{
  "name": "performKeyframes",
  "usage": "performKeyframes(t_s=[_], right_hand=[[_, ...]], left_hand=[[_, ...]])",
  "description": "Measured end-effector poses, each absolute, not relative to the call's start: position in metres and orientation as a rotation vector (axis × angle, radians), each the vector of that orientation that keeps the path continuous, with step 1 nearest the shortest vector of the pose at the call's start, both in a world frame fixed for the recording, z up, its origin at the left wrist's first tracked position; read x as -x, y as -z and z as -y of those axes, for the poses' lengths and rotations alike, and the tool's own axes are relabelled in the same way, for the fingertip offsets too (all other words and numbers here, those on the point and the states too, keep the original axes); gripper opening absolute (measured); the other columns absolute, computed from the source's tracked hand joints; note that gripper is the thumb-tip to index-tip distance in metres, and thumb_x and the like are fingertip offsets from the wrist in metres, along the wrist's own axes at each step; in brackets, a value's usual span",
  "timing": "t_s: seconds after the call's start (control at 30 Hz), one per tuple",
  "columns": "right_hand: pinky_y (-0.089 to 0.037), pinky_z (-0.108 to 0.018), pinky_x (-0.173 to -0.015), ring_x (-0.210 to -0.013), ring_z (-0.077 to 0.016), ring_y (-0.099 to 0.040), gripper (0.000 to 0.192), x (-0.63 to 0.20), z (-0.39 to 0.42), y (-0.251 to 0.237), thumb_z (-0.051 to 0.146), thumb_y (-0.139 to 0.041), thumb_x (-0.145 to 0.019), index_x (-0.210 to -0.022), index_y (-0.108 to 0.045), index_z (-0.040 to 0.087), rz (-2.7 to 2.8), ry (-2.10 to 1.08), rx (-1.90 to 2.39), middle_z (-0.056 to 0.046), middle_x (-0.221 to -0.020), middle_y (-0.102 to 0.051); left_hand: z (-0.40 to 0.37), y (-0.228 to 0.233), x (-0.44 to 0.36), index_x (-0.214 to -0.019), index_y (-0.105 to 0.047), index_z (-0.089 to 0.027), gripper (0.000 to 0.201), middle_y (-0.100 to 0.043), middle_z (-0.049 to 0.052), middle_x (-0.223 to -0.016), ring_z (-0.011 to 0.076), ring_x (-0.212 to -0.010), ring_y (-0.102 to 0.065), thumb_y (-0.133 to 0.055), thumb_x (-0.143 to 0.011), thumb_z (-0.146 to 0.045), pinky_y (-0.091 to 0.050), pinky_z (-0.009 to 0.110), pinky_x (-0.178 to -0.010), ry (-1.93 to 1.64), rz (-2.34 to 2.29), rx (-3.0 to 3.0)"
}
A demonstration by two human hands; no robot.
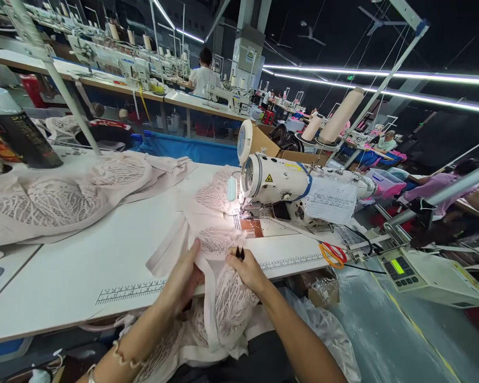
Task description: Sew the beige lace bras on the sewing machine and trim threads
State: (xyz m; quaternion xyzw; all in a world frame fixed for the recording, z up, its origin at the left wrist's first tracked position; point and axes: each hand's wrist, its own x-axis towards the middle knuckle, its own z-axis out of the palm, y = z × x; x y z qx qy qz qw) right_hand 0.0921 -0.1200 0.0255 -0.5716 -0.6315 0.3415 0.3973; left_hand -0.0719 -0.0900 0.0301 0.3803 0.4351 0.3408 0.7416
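Note:
A beige lace bra [233, 303] hangs over the table's front edge into my lap, its upper part lying towards the sewing machine [279, 178]. My left hand [186, 274] grips its plain band, the thumb on top. My right hand [247, 270] pinches the lace cup's edge; two dark pointed tips [240, 252], like those of thread snips, stick up from its fingers. More lace [213, 194] lies beside the lit needle area, beyond my hands. The fingers under the fabric are partly hidden.
More beige lace bras [59, 199] lie on the left of the white table [115, 260], near a dark spray can [27, 133]. Orange-handled scissors [331, 255] rest at the right edge, by a control box [399, 266]. Thread cones [341, 114] stand behind the machine.

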Motion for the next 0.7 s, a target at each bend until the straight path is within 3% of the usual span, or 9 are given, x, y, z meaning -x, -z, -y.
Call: performKeyframes(t_s=[0.07, 0.13, 0.23, 0.4, 0.53, 0.7], right_hand=[[-0.037, -0.024, -0.055, -0.057, -0.0117, -0.04, 0.034, -0.093, 0.125, -0.029, 0.04, -0.051, -0.089, -0.061, -0.042, 0.023, 1.664, -0.952, 1.41, 0.006, -0.057, -0.038], [-0.032, -0.024, -0.053, -0.056, -0.0109, -0.035, 0.031, -0.091, 0.129, -0.03, 0.033, -0.054, -0.086, -0.06, -0.041, 0.023, 1.678, -0.958, 1.418, 0.006, -0.055, -0.037], [-0.029, -0.025, -0.054, -0.056, -0.0104, -0.031, 0.031, -0.09, 0.131, -0.029, 0.029, -0.051, -0.087, -0.06, -0.037, 0.024, 1.644, -0.933, 1.451, 0.007, -0.056, -0.033], [-0.027, -0.025, -0.052, -0.053, -0.0102, -0.032, 0.04, -0.091, 0.127, -0.029, 0.041, -0.045, -0.095, -0.061, -0.033, 0.024, 1.768, -1.09, 1.389, 0.007, -0.055, -0.033], [-0.027, -0.027, -0.055, -0.05, -0.0105, -0.032, 0.039, -0.081, 0.124, -0.027, 0.03, -0.046, -0.094, -0.06, -0.028, 0.025, 1.84, -0.999, 1.371, 0.007, -0.052, -0.031], [-0.026, -0.027, -0.055, -0.051, -0.011, -0.034, 0.037, -0.064, 0.113, -0.016, 0.022, -0.051, -0.09, -0.063, -0.027, 0.025, 1.837, -0.888, 1.395, 0.007, -0.055, -0.032]], left_hand=[[0.076, -0.034, 0.072, -0.105, -0.063, -0.016, 0.052, -0.069, 0.008, -0.067, 0.0252, -0.059, -0.065, -0.055, -0.087, -0.064, -0.053, 0.035, -0.057, -0.814, -1.072, -0.825], [0.069, -0.035, 0.07, -0.08, -0.058, -0.02, 0.045, -0.056, 0.001, -0.051, 0.0199, -0.044, -0.052, -0.059, -0.085, -0.065, -0.044, 0.031, -0.046, -0.824, -1.23, -0.895], [0.068, -0.032, 0.067, -0.059, -0.038, -0.026, 0.058, -0.038, -0.003, -0.042, 0.0156, -0.038, -0.039, -0.053, -0.08, -0.078, -0.031, 0.029, -0.039, -0.834, -1.349, -1.013], [0.066, -0.036, 0.063, -0.054, -0.038, -0.026, 0.066, -0.044, 0.001, -0.047, 0.0183, -0.049, -0.044, -0.049, -0.07, -0.089, -0.038, 0.032, -0.045, -0.87, -1.408, -1.163], [0.066, -0.037, 0.06, -0.051, -0.029, -0.027, 0.066, -0.033, -0.002, -0.044, 0.0157, -0.049, -0.036, -0.046, -0.071, -0.088, -0.034, 0.031, -0.045, -0.951, -1.512, -1.233], [0.065, -0.032, 0.056, -0.053, -0.027, -0.027, 0.064, -0.03, -0.003, -0.043, 0.0149, -0.049, -0.034, -0.043, -0.076, -0.084, -0.034, 0.03, -0.045, -0.991, -1.62, -1.198]])
